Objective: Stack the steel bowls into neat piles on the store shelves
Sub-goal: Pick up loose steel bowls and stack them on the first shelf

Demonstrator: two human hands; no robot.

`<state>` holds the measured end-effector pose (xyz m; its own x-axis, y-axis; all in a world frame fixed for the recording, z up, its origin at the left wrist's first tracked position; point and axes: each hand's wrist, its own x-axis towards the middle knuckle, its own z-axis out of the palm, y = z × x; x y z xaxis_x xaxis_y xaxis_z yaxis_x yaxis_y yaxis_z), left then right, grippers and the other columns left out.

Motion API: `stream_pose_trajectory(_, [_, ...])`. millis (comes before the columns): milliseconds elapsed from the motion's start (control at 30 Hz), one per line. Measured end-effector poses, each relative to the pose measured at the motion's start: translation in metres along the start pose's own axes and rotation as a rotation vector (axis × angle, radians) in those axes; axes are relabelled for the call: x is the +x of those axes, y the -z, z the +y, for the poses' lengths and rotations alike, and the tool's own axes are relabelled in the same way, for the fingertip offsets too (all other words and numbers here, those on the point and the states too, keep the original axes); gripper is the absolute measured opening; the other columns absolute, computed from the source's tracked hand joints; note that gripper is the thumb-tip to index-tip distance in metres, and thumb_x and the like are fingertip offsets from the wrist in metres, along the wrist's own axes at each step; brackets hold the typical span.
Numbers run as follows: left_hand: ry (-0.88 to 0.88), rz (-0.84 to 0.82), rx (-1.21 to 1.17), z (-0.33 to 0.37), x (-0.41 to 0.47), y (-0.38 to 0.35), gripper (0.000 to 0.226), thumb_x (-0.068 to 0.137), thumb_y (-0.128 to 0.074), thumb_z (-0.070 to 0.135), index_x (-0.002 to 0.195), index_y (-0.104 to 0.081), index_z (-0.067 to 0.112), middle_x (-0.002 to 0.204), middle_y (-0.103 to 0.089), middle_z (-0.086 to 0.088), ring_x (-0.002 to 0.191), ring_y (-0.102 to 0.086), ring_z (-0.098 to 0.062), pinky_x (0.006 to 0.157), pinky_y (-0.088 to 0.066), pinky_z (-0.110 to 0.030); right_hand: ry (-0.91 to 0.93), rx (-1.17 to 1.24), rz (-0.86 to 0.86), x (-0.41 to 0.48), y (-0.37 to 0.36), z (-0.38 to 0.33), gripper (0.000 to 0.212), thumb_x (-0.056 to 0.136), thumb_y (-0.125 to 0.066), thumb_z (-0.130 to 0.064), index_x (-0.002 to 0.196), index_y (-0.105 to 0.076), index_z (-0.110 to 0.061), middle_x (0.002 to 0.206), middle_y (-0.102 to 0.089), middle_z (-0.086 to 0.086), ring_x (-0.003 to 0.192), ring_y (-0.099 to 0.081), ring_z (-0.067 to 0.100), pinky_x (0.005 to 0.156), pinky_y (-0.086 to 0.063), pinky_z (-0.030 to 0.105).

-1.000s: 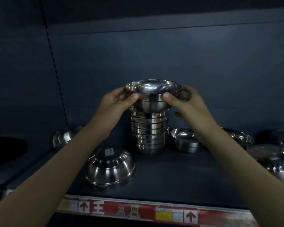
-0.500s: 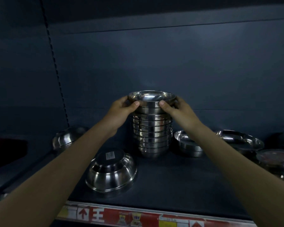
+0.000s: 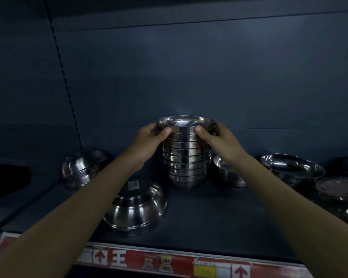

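A tall pile of nested steel bowls [image 3: 186, 163] stands upright at the middle of the dark shelf [image 3: 219, 217]. The top bowl [image 3: 186, 124] sits seated in the pile. My left hand [image 3: 151, 139] grips its left rim, thumb on the front wall. My right hand [image 3: 217, 138] grips the right rim the same way. An upside-down steel bowl [image 3: 137, 207] with a white label on its base lies at the shelf's front left, under my left forearm.
Another overturned bowl [image 3: 82, 167] leans at the back left. A small upright bowl [image 3: 227, 173] stands right of the pile, a wide shallow bowl [image 3: 291, 167] further right, more steel ware [image 3: 342, 191] at the far right. A red price strip [image 3: 169, 261] lines the shelf's front edge.
Both hands have lowered the top bowl from above the pile down into it, so it now sits nested. The view has shifted slightly.
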<state>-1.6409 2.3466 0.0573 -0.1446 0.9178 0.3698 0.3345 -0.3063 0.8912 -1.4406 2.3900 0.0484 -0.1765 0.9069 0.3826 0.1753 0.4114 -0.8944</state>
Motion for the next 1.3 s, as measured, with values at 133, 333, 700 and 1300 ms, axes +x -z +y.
stream_pose_trajectory(133, [0.032, -0.024, 0.035, 0.003, -0.004, 0.003, 0.012, 0.099, -0.056, 0.026, 0.110, -0.062, 0.028, 0.108, -0.065, 0.014, 0.103, -0.058, 0.001, 0.080, -0.041, -0.014, -0.049, -0.037, -0.021, -0.004, 0.000, -0.001, 0.056, 0.085, -0.067, -0.053, 0.129, -0.045, -0.028, 0.116, -0.061, -0.015, 0.116, -0.058, 0.011, 0.102, -0.045, 0.032])
stream_pose_trajectory(333, [0.055, 0.065, 0.163, 0.001, -0.024, 0.019, 0.057, 0.098, -0.056, 0.036, 0.148, -0.039, 0.017, 0.144, -0.051, -0.004, 0.134, -0.045, -0.014, 0.098, -0.032, -0.022, 0.070, -0.178, 0.114, -0.035, -0.006, -0.016, 0.070, 0.091, -0.066, -0.038, 0.147, -0.029, -0.018, 0.122, -0.047, -0.015, 0.125, -0.043, 0.011, 0.096, -0.034, 0.021])
stream_pose_trajectory(700, [0.216, 0.227, 0.299, -0.053, -0.103, 0.084, 0.044, 0.095, -0.061, 0.036, 0.134, -0.058, 0.016, 0.127, -0.059, 0.007, 0.121, -0.054, -0.013, 0.104, -0.038, -0.028, 0.118, -0.250, 0.058, -0.088, -0.052, 0.008, 0.042, 0.088, -0.068, -0.025, 0.125, -0.051, -0.014, 0.118, -0.060, 0.004, 0.109, -0.059, 0.021, 0.095, -0.050, 0.037])
stream_pose_trajectory(1300, [0.445, 0.016, 0.149, -0.075, -0.139, 0.094, 0.021, 0.098, -0.056, 0.034, 0.110, -0.069, 0.021, 0.110, -0.071, -0.003, 0.099, -0.065, -0.020, 0.087, -0.053, -0.034, -0.224, -0.327, -0.295, -0.105, -0.101, 0.021, 0.033, 0.094, -0.056, -0.040, 0.101, -0.069, -0.011, 0.102, -0.071, 0.003, 0.099, -0.063, 0.018, 0.084, -0.046, 0.032])
